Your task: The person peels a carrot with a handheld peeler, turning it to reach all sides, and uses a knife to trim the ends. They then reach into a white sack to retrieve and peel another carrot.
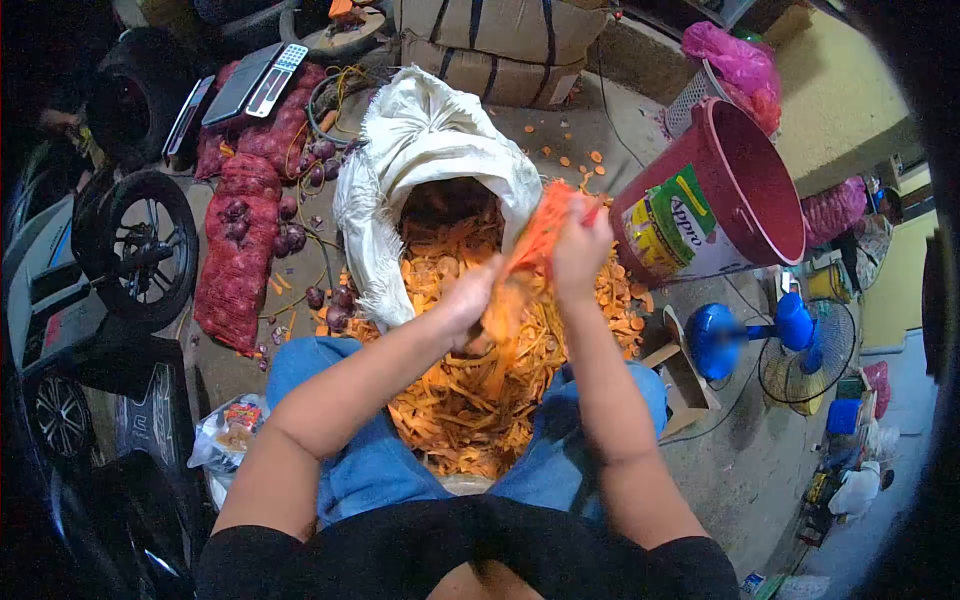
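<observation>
I sit above a heap of orange carrot peelings (470, 400) that lies between my knees. My right hand (580, 245) grips the upper end of a carrot (535, 240), held slanted over the heap. My left hand (470, 300) is closed at the carrot's lower end; motion blur hides whether it holds a peeler. Just beyond my hands stands an open white sack (420, 140) with carrots inside.
A red bucket (730, 195) lies tipped at the right. Red mesh bags of onions (240, 240) and loose onions lie at the left, with weighing scales (255, 80) above. A blue fan (790, 340) stands at the right, a motorbike wheel (140, 245) at the left, tied cartons (500, 40) behind.
</observation>
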Available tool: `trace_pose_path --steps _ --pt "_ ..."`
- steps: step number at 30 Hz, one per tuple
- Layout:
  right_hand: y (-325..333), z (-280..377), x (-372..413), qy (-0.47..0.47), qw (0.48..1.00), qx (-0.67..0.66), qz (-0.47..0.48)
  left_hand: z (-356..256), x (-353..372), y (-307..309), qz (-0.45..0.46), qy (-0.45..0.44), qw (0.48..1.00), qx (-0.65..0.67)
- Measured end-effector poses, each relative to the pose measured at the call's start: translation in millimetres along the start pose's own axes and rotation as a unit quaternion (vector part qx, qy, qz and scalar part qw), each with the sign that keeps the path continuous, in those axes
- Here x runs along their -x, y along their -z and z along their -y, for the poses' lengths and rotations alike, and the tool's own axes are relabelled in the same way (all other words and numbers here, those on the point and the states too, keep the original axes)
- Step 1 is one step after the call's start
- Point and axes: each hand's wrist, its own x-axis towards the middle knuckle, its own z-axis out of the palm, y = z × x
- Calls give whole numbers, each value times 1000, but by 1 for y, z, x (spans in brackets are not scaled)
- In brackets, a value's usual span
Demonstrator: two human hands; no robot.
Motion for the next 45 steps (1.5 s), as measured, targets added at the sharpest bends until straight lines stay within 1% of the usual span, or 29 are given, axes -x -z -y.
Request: trace_pose_path --steps 2,3,4,5,6,7,9,10,12,14,18,20,22,23,25,26,27,28,29,31,33,35,37,39,41,42,43,44,45 --pt "11 -25 -29 29 994 42 -97 -2 15 -11 48 89 994 49" --pt "20 -35 -40 41 986 80 -140 -4 16 -10 48 90 994 48" --pt "29 -41 -48 39 986 81 -140 -8 17 -7 76 65 994 33" --pt "36 -46 -56 -32 983 54 -172 -11 17 -4 104 38 994 17" --pt "39 -43 -58 -101 973 26 -205 -9 14 -5 93 24 994 58" --pt "38 -39 -57 -101 973 26 -207 -10 13 -3 94 24 994 57" --pt "32 -24 -47 -131 980 -51 -140 -13 11 3 40 102 991 72" --pt "21 -12 -34 -151 971 -168 -74 -11 6 6 39 101 991 74" --pt "0 16 -6 -123 980 -154 -19 -3 -6 13 36 90 983 158" --pt "-6 21 18 -35 993 -86 74 -8 -4 5 23 66 985 157" --pt "-7 28 29 -59 988 -12 143 -7 -2 2 -4 12 992 123" --pt "-6 22 23 -19 995 25 95 -11 6 -1 2 -6 996 88" --pt "1 6 -6 49 999 -3 -17 -15 16 -5 44 30 996 -66" --pt "12 -18 -27 47 995 48 -68 -10 17 -6 45 31 996 -67" --pt "43 -75 -65 -17 984 117 -130 3 19 -7 72 -21 994 -84" --pt "45 -67 -63 -20 984 118 -131 0 22 -7 68 16 994 -89" --pt "46 -48 -63 -84 984 31 -156 -4 22 -6 69 16 993 -90" --pt "46 -35 -60 -147 971 -56 -178 -9 22 -5 62 59 994 -61" --pt "42 -28 -54 -145 972 -55 -176 -13 21 -3 54 101 993 -32" --pt "26 -15 -35 -112 984 -115 -71 -11 13 4 45 114 992 16" --pt "13 3 -7 -111 991 -79 19 -7 3 7 39 82 992 88" --pt "4 32 17 -106 989 -61 82 -10 1 6 61 84 990 93" --pt "-1 31 25 -74 992 -39 90 -9 0 0 -2 34 990 135" --pt "-1 24 25 -43 994 -15 98 -8 2 -1 -7 37 991 132" --pt "0 14 14 -24 998 28 56 -10 6 -2 57 44 997 11" --pt "0 14 6 -6 1000 24 -7 -5 0 3 56 39 997 -25" --pt "5 -12 -13 31 996 56 -60 -5 5 -1 56 40 997 -26" --pt "16 -39 -34 69 987 88 -114 -6 15 -7 60 42 993 -92" --pt "30 -42 -48 -7 988 71 -139 -5 21 -11 63 43 984 -159"
